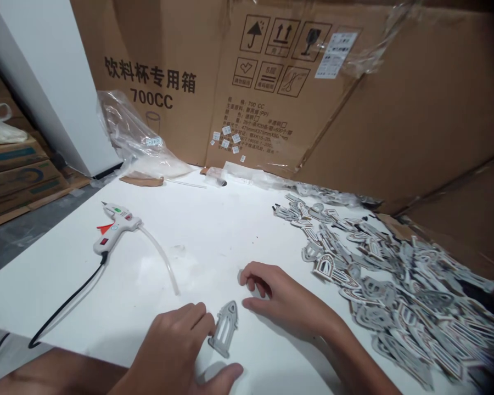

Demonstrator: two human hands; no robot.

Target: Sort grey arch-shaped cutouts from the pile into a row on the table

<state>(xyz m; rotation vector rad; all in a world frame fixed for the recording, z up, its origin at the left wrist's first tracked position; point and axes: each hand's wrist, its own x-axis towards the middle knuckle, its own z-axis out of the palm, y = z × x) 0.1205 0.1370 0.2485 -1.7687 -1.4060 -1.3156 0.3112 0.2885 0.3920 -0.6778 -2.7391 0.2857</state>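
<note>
A flat grey cutout shaped like a pointed arched window [225,329] lies on the white table between my hands. My left hand [181,337] is at its left side, fingers bent and close to or touching its edge, thumb stretched apart below. My right hand [271,291] hovers low to the right of the cutout, its fingers curled with a gap to the thumb and nothing seen in between. On the left side of the table rests a white glue gun [115,233] with an orange trigger, a clear glue stick [162,258] protruding from its back.
A large heap of similar grey and white cutouts [374,296] covers the table's right side. Cardboard boxes [181,131] stand along the back edge, with a clear plastic bag [127,137] at the back left. The glue gun's black cord [66,304] runs off the front left edge.
</note>
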